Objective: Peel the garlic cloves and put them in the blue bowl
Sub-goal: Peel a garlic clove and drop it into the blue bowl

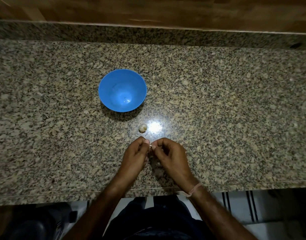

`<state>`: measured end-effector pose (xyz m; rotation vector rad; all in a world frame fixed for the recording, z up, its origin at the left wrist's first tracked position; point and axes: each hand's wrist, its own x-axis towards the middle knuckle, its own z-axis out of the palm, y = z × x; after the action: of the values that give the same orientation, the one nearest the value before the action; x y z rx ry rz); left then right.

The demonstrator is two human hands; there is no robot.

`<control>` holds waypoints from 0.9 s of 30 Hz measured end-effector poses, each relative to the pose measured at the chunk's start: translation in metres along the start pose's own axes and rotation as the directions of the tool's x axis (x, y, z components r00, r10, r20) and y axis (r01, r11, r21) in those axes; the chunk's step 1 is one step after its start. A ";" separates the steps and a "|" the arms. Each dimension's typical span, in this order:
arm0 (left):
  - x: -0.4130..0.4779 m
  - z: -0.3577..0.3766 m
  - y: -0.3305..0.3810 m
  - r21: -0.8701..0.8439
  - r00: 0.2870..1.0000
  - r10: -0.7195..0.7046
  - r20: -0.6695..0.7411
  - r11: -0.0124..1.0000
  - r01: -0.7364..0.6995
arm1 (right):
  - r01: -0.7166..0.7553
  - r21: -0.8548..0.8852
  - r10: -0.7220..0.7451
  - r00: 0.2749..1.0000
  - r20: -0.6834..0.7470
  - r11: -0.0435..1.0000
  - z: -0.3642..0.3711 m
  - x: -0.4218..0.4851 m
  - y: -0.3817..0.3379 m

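Note:
A blue bowl stands on the speckled granite counter, and I see nothing in it. A small white garlic piece lies on the counter just below and to the right of the bowl. Nearer the front edge, my left hand and my right hand meet fingertip to fingertip and pinch a small pale garlic clove between them. Fingers cover most of that clove.
The counter's front edge runs across the lower part of the view, with the person's dark trousers below it. A wooden surface rises behind the granite backsplash. A bright light reflection sits right of the loose garlic.

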<state>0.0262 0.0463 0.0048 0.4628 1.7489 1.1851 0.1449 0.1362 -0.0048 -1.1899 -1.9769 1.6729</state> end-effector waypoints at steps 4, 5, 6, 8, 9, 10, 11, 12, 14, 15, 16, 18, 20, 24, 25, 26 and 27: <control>-0.002 0.005 0.003 -0.020 0.999 -0.028 0.028 0.999 0.029 | 0.135 -0.239 -0.133 0.991 0.024 0.962 -0.002 0.000 -0.003; -0.002 0.006 0.004 -0.041 0.999 -0.043 0.029 0.998 0.044 | 0.158 -0.272 -0.157 0.987 0.026 0.949 -0.003 0.000 -0.003; -0.003 0.007 0.004 -0.074 0.997 -0.066 0.035 0.995 0.068 | 0.174 -0.290 -0.176 0.984 0.021 0.941 -0.003 0.000 -0.004; -0.002 0.009 0.005 -0.139 0.992 -0.111 0.056 0.983 0.118 | 0.186 -0.308 -0.195 0.981 0.003 0.933 -0.003 -0.001 -0.004; -0.002 0.009 0.004 -0.152 0.991 -0.118 0.062 0.980 0.126 | 0.182 -0.308 -0.195 0.981 -0.011 0.934 -0.002 -0.002 -0.004; -0.002 0.010 0.004 -0.150 0.992 -0.107 0.062 0.982 0.115 | 0.166 -0.295 -0.182 0.983 -0.028 0.941 -0.002 -0.003 -0.004; -0.002 0.011 0.004 -0.133 0.995 -0.083 0.054 0.987 0.090 | 0.138 -0.266 -0.157 0.986 -0.050 0.954 -0.001 -0.004 -0.004; -0.003 0.011 0.002 -0.103 0.998 -0.054 0.040 0.993 0.058 | 0.105 -0.229 -0.125 0.989 -0.074 0.968 -0.001 -0.004 -0.004; -0.003 0.010 0.000 -0.033 1.000 0.001 0.024 0.999 0.000 | 0.056 -0.182 -0.078 0.990 -0.116 0.982 -0.001 -0.005 -0.007; -0.003 0.008 -0.001 -0.008 0.999 0.027 0.021 1.000 -0.027 | 0.038 -0.169 -0.060 0.990 -0.127 0.985 -0.001 -0.006 -0.008; -0.002 0.007 -0.002 0.017 0.998 0.056 0.015 0.998 -0.057 | 0.029 -0.160 -0.050 0.990 -0.131 0.987 -0.001 -0.005 -0.010; -0.001 0.003 -0.002 0.092 0.992 0.125 -0.008 0.988 -0.124 | 0.056 -0.190 -0.079 0.990 -0.117 0.980 -0.002 -0.004 -0.010; -0.002 0.002 0.000 0.178 0.983 0.183 -0.023 0.968 -0.176 | 0.129 -0.289 -0.158 0.984 -0.078 0.949 -0.002 -0.004 -0.010; -0.002 0.000 0.002 0.305 0.973 0.230 -0.018 0.928 -0.213 | 0.207 -0.392 -0.232 0.973 -0.017 0.896 -0.002 -0.004 -0.009; -0.001 -0.001 0.001 0.304 0.976 0.217 -0.015 0.931 -0.203 | 0.195 -0.376 -0.215 0.977 -0.011 0.906 -0.003 -0.004 -0.008; 0.000 -0.001 0.000 0.288 0.980 0.198 -0.014 0.939 -0.186 | 0.160 -0.337 -0.175 0.984 -0.015 0.928 -0.003 -0.003 -0.007; 0.000 -0.001 -0.001 0.259 0.985 0.173 -0.015 0.952 -0.164 | 0.111 -0.280 -0.123 0.992 -0.026 0.953 -0.003 -0.003 -0.006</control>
<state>0.0251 0.0456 0.0039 0.7620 1.9371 1.0928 0.1466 0.1365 0.0021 -1.1602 -2.2634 1.3326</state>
